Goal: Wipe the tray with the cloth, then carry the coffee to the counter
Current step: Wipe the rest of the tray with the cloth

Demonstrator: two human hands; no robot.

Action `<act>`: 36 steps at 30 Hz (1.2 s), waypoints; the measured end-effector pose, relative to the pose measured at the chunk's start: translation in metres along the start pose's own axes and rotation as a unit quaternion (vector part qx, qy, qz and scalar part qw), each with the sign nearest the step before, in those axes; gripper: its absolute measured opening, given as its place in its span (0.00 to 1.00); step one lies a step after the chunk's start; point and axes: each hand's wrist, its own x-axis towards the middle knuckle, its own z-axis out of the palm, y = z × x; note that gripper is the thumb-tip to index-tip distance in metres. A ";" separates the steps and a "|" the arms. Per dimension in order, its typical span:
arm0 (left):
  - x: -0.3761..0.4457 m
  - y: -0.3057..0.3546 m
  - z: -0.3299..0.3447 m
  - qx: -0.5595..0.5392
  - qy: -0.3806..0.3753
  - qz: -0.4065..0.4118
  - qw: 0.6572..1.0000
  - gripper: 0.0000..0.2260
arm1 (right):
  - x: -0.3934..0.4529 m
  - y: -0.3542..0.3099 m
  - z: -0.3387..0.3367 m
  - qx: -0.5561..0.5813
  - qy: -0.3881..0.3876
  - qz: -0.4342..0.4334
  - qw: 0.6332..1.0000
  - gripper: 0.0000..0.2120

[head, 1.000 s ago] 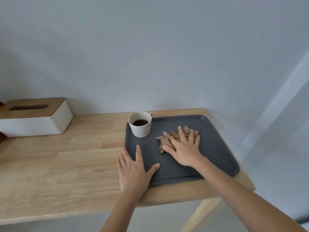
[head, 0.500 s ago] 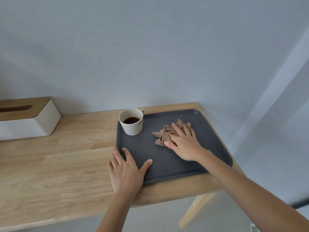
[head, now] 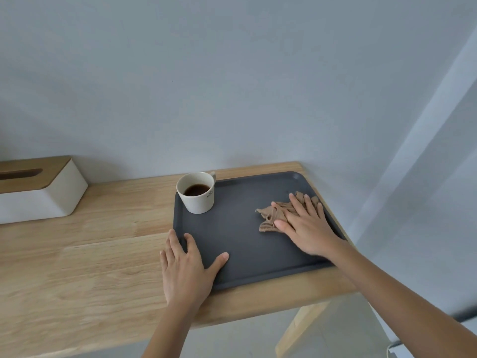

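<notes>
A dark grey tray (head: pixel 240 244) lies on the right end of a wooden table. In its far left corner stands a white cup (head: pixel 197 193) holding dark coffee. A crumpled brown cloth (head: pixel 272 215) lies on the right half of the tray. My right hand (head: pixel 305 226) presses flat on the cloth with fingers spread, covering its right part. My left hand (head: pixel 187 270) rests flat on the tray's near left corner, thumb on the tray and fingers over its left rim.
A white tissue box (head: pixel 36 192) with a wooden lid stands at the far left against the wall. The wooden table (head: pixel 90 254) ends just right of the tray, with a slanted leg (head: pixel 299 329) below. A grey wall rises behind.
My right hand has slid the cloth to the right across the tray, away from the cup. My left hand keeps its place on the tray's near left corner.
</notes>
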 end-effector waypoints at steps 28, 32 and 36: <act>-0.003 -0.003 0.008 -0.044 0.067 0.016 0.997 0.42 | -0.093 0.020 -0.013 0.211 0.106 -0.037 0.971 0.27; -0.012 0.007 0.009 -0.110 0.147 0.092 0.979 0.32 | -0.102 0.026 -0.002 0.181 0.130 0.010 0.975 0.10; -0.026 0.041 0.016 -0.129 0.154 0.281 0.939 0.22 | -0.096 0.016 0.002 0.129 0.178 -0.016 0.975 0.03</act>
